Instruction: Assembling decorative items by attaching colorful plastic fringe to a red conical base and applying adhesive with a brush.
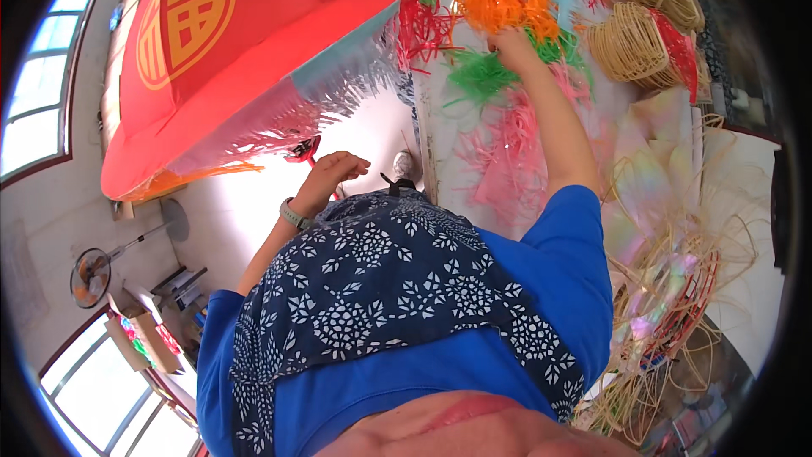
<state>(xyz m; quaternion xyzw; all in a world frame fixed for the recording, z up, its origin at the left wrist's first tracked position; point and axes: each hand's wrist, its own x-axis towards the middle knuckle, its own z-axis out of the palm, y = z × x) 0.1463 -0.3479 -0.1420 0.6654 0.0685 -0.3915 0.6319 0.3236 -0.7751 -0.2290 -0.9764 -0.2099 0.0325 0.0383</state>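
Shirt (364,385) | left hand (332,176) curled, empty, off table (441,129) edge | right hand (511,49): fringe (495,5) grip unclear

— What about the orange fringe (489,7)?
— Looks like thin, glossy plastic; same with the green fringe (480,78).
— And for the red canopy (254,51)?
— Seems smooth and matt, like paper.
— For the coils (630,42) and apron (389,262)?
— Resemble cane and matt cloth.
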